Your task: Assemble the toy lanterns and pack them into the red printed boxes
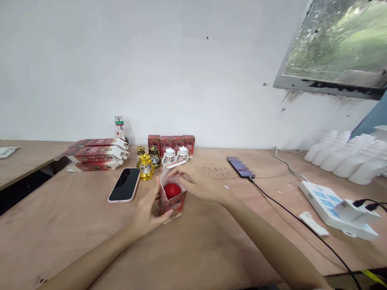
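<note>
A small red printed cardboard box (172,207) stands tilted on the table with its top open. Inside it shows the rounded top of a red object (172,190); the rest is hidden by the walls. My left hand (149,211) grips the box from the left, thumb across the lower front. At the raised white flap (176,164), my right hand (195,181) pinches the box's rim from the back right. Just behind are two white mini lanterns (182,155), a gold mini lantern (146,167) and darker ones.
Closed red boxes (166,142) line the wall. Flattened boxes (98,153) lie stacked at left, near a pink-edged phone (125,184). On the right are a second phone (240,167), its cable, a white power strip (335,206) and white plastic bottles (350,154). Thin wire pieces (216,171) lie mid-table.
</note>
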